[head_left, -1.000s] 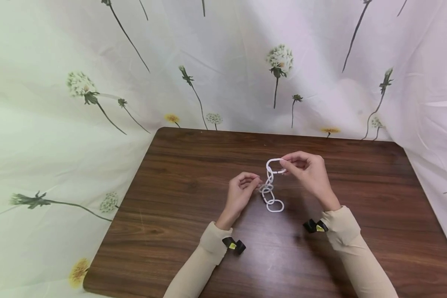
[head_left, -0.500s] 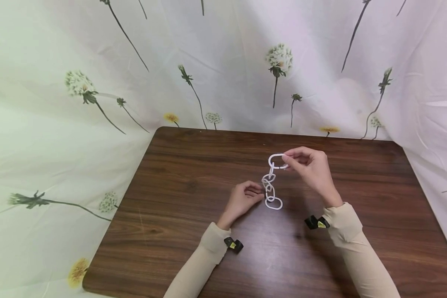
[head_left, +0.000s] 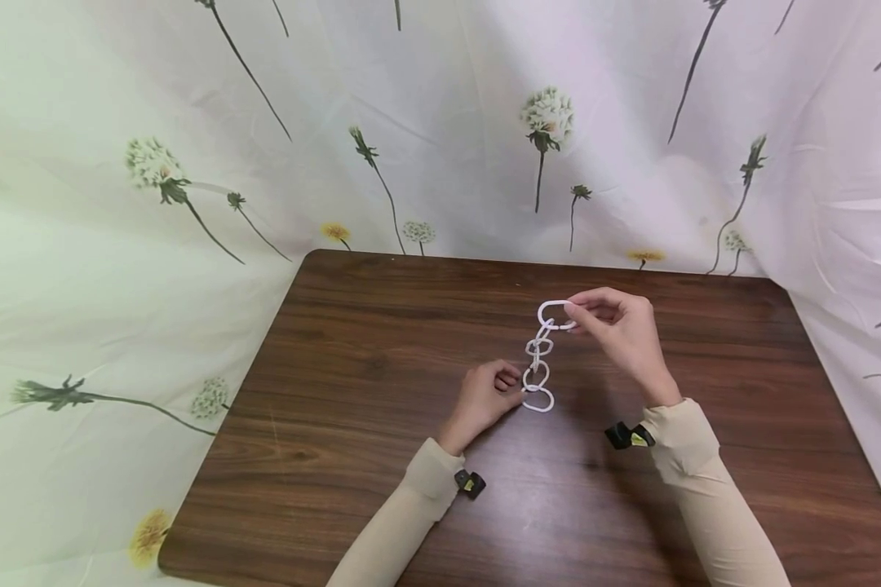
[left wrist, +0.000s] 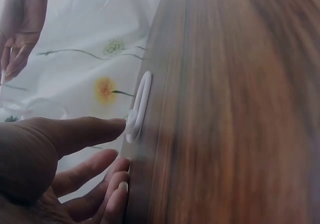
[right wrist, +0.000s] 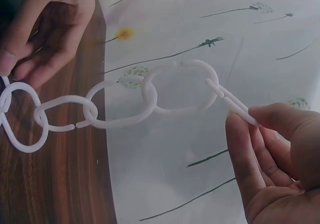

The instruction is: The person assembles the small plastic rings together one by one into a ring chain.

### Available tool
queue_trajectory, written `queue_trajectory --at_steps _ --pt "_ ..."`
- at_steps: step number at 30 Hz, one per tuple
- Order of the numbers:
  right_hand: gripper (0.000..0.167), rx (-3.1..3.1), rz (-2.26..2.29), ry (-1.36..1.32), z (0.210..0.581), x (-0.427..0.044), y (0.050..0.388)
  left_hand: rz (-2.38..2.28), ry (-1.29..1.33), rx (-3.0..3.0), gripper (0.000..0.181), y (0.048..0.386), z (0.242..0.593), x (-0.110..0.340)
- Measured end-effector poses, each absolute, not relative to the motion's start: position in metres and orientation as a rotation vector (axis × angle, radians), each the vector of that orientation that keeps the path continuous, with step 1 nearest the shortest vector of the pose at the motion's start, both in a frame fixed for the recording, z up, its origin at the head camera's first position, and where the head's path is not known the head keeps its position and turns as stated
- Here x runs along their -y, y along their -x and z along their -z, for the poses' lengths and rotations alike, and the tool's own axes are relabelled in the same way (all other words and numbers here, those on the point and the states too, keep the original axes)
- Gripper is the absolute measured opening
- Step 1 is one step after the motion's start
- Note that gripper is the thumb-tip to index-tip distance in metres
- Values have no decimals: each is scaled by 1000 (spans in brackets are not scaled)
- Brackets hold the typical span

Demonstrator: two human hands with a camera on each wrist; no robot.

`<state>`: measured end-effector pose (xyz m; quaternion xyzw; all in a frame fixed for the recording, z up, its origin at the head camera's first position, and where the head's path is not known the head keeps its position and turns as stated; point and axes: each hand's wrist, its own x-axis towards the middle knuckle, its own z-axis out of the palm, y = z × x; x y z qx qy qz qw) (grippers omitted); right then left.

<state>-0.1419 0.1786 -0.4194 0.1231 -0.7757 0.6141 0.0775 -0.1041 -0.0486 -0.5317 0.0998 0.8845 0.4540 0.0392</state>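
A chain of several white plastic links (right wrist: 125,123) hangs down from my right hand (head_left: 624,330). Thumb and fingers of that hand pinch the top link (right wrist: 242,111). At the chain's lower end, the bottom link (left wrist: 142,104) stands on or just above the table. My left hand (head_left: 484,399) is beside this end, its thumb tip at the bottom link, touching it or nearly so. The left fingers lie loosely bent, apart from the thumb, in the left wrist view. Right above the bottom link, the second-lowest link (right wrist: 37,146) threads through it.
The chain is over a brown wood-grain table (head_left: 352,391). Behind and to the left of the table hangs a pale cloth (head_left: 448,147) printed with dandelions. A small black camera (head_left: 629,436) sits at the right cuff, another camera (head_left: 471,483) at the left cuff.
The left hand has let go of the middle of the chain and moved down to its lower end. The right hand has risen slightly and gone right, so the chain hangs straighter.
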Motion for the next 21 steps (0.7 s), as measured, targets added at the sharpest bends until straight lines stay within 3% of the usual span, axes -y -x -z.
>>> queue_trajectory --at_steps 21 --pt "22 2327 -1830 -308 419 -195 136 -1197 -336 -2838 9 104 526 50"
